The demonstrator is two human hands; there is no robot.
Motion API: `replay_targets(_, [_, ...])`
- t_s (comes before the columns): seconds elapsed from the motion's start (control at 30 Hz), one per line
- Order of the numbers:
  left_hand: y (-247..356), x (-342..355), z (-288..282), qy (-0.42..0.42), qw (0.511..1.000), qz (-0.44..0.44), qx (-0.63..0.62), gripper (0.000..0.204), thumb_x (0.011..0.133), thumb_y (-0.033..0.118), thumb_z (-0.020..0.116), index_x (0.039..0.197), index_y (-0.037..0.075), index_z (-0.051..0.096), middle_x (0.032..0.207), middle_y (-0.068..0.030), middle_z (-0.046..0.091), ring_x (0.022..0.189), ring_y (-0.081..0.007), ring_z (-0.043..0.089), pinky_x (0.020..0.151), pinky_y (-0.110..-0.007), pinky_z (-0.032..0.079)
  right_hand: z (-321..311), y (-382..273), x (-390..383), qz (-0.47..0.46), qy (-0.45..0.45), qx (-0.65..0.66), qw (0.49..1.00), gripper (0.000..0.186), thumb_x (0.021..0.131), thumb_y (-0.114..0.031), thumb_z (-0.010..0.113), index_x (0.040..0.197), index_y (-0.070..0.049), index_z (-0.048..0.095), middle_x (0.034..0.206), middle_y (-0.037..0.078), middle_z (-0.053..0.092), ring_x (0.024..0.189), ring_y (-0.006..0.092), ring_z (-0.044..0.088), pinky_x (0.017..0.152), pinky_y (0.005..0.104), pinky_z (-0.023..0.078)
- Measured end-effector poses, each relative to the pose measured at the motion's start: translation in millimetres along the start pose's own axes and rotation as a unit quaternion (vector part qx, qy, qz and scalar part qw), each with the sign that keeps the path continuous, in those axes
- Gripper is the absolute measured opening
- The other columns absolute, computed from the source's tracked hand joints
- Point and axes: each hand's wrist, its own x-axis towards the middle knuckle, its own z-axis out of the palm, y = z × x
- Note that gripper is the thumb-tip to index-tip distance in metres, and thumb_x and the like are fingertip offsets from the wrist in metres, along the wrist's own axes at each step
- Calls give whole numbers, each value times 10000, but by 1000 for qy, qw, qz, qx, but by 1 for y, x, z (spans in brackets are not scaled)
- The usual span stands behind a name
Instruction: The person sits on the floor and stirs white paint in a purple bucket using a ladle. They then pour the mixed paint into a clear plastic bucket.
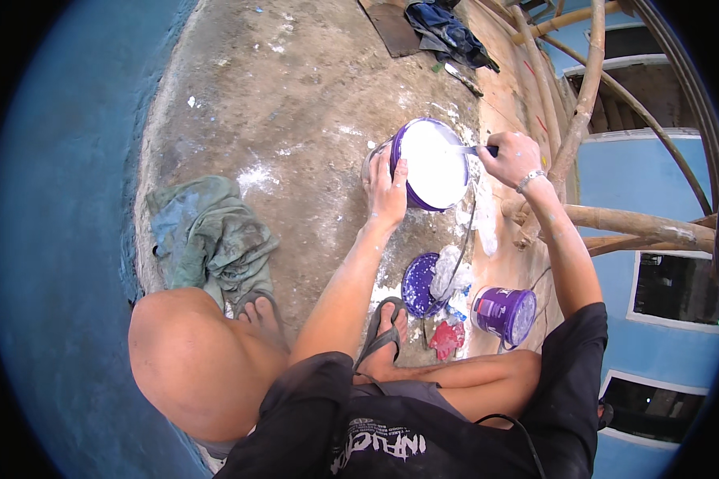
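A purple-rimmed bucket [429, 209] full of smooth white paste [433, 168] is tilted toward me on the stained concrete. My left hand [386, 191] grips its left side, with the thumb at the rim and the fingers along the outer wall. In my right hand [513, 160], the fingers are closed round the dark handle of what looks like a putty knife [465, 149]. Its flat blade reaches over the bucket's right rim, and the tip is in the paste or against its surface; I cannot tell which.
Near my right foot lie a purple lid [420, 286], crumpled plastic [452, 275] and a red scrap [447, 340]. A smaller purple bucket [505, 315] stands beside them. A green cloth [216, 231] lies left, by the blue wall [64, 207]. Bamboo poles [639, 225] rise at the right edge.
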Motion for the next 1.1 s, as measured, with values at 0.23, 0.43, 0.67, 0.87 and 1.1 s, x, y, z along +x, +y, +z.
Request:
replay_targets(0.23, [-7,4,1,-7,1000,-4,-5,619,1069,526,438,1560,152,399,1601,-164,353,1534,-368,231,1262,-510,145,39,-23,12,26,-82,163,983,421,840,-433,681,904,-35,804,680,183,691,654,271,705,660,410,543])
replay_targets(0.43, [-4,3,1,-2,1000,-2,-28,601,1073,522,434,1550,157,413,1592,-151,368,1525,-360,251,1257,-519,149,79,2,-24,76,-123,315,938,372,867,-338,719,751,15,740,574,41,572,552,115,502,555,332,413])
replay_targets(0.67, [-2,2,2,-1,999,-15,-46,574,1082,495,430,1549,161,423,1576,-139,390,1509,-346,292,1245,-534,157,45,47,-66,151,-98,369,912,404,895,-343,730,655,-26,662,573,-39,499,559,55,445,516,305,341])
replay_targets(0.87, [-2,2,2,11,999,13,-39,551,1080,462,446,1535,151,446,1576,-162,394,1499,-355,309,1243,-521,181,-29,49,-90,35,49,117,991,307,880,-283,722,745,-7,731,586,119,607,510,234,567,538,371,442])
replay_targets(1.1, [0,2,-2,7,1000,6,-19,552,1074,467,456,1529,155,456,1570,-165,412,1484,-364,345,1231,-517,228,-55,38,-82,-210,135,-57,967,159,861,-227,742,797,-89,696,682,95,674,612,271,653,592,392,494])
